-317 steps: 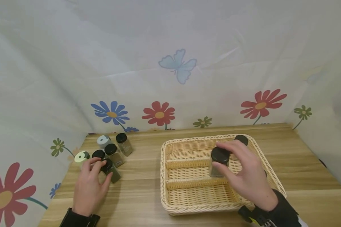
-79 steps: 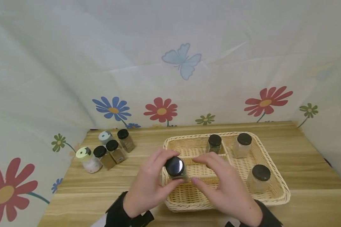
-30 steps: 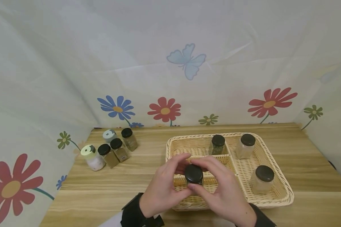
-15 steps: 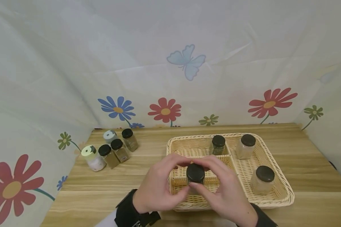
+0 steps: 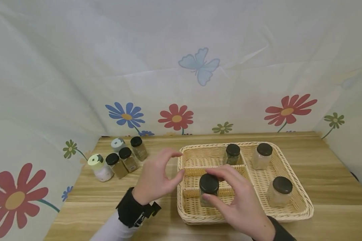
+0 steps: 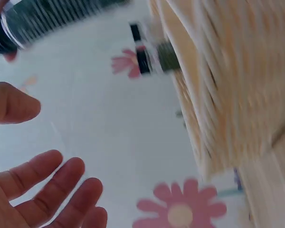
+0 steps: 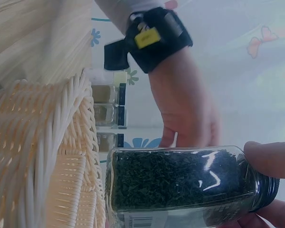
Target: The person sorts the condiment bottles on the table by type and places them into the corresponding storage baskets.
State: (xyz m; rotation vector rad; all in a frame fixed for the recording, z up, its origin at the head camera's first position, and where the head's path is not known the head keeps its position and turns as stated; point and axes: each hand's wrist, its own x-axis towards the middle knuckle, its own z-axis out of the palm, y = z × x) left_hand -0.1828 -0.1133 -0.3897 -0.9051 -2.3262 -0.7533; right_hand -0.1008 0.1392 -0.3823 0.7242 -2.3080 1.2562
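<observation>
My right hand (image 5: pixel 241 202) pinches a glass spice jar by its black lid, thumb in front and fingers behind. The jar (image 7: pixel 175 180) is packed with dark green dried herbs in the right wrist view. It hangs upright over the front left compartment of the wicker basket (image 5: pixel 180 204); whether its base touches the bottom is hidden. My left hand (image 5: pixel 154 177) is empty beside the basket's left rim, thumb and fingers spread apart. In the basket, a green-filled jar (image 5: pixel 232 155) stands in the back left compartment, and two pale jars, one back (image 5: pixel 262 157) and one front (image 5: pixel 280 192), stand in the right compartment.
On the wooden table (image 5: pixel 157 154) at left stand three black-lidded jars with brownish contents (image 5: pixel 120 167), a bottle with a yellow-green cap (image 5: pixel 100 168) and one with a pale blue cap (image 5: pixel 118 144). A flowered cloth (image 5: pixel 138 67) hangs behind and at the sides.
Earlier my left hand carried the herb jar from the left group; my right hand took hold, and my left hand has let go and moved left. The green-filled jar now stands in the basket.
</observation>
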